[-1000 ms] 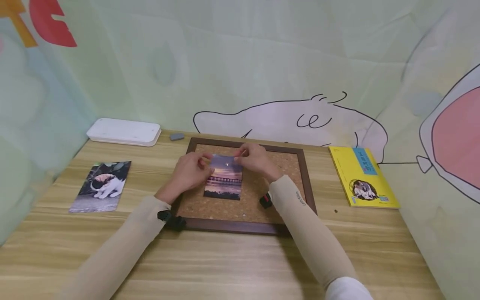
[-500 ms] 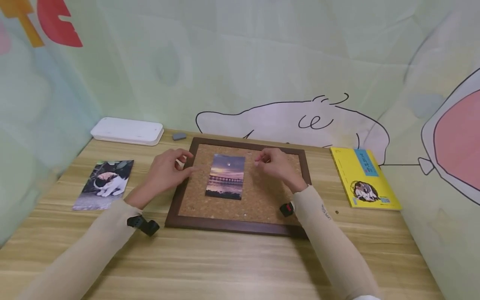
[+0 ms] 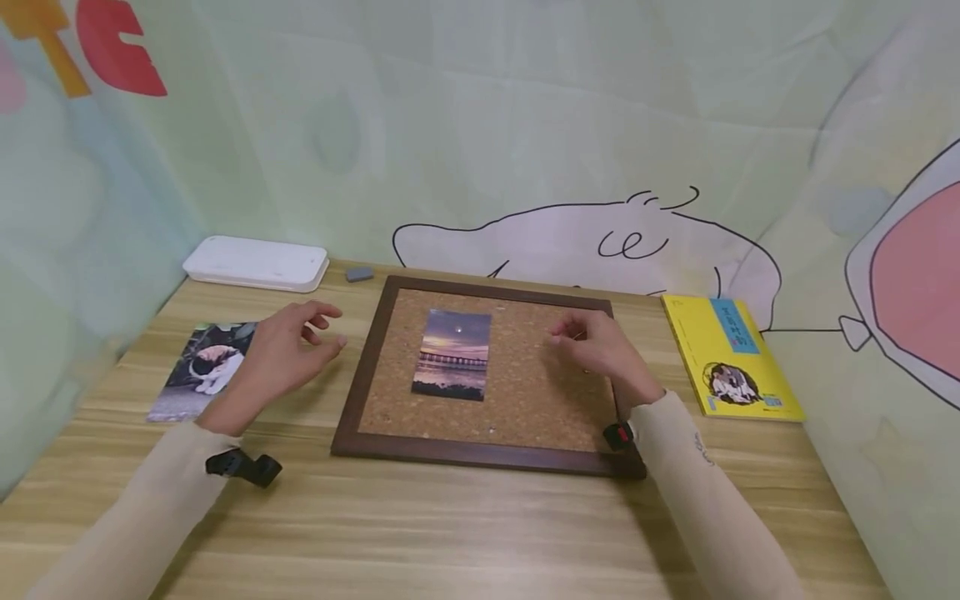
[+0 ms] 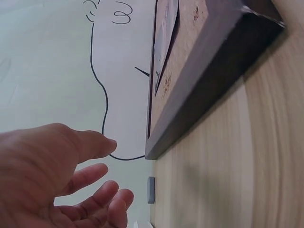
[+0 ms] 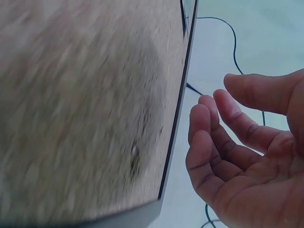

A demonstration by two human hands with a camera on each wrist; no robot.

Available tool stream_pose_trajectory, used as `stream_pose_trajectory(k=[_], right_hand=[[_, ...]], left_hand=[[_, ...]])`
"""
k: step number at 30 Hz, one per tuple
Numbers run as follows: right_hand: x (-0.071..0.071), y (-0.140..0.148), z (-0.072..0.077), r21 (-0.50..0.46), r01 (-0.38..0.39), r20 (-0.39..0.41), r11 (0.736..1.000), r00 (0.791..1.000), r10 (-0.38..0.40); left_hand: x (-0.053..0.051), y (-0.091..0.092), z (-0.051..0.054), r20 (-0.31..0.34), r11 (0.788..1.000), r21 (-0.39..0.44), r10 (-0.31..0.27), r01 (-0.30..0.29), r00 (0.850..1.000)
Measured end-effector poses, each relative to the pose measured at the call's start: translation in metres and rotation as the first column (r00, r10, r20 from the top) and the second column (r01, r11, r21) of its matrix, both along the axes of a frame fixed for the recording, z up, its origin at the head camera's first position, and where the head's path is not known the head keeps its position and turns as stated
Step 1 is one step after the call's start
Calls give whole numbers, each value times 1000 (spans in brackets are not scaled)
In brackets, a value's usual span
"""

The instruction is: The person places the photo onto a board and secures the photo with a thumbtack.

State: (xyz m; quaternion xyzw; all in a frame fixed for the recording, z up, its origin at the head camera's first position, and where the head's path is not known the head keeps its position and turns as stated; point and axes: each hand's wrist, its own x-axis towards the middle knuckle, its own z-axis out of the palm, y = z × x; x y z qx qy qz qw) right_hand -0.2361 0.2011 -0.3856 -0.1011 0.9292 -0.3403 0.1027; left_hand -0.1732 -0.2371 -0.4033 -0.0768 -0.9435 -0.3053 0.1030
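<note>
The board [image 3: 547,417] lies on the tabletop [image 3: 450,533], and the sunset photo [image 3: 452,357] lies on the board, a little left of its middle. To the left of the board, the left hand [image 3: 288,348] is free, its fingers loosely bent. Over the board's right part, the right hand [image 3: 600,346] is also relaxed, with nothing inside.
</note>
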Motion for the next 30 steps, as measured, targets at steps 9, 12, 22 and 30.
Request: stream_pose_trajectory(k=[9,12,22,30], right_hand=[[13,31,-5,-1,35,19,999,999,-35],[18,40,-7,5,55,30,998,998,-55],[32,74,-15,-6,85,68,996,994,-85],[42,94,-14,47,118,81,992,989,-121]], left_hand=[[5,-13,-7,-42,1000,-17,16,-17,999],[6,-18,-7,-33,999,-25,30,-31,999],[8,-39,-15,-22,995,-82,61,-62,998],[11,-55,-21,-74,992,-88,87,-93,993]])
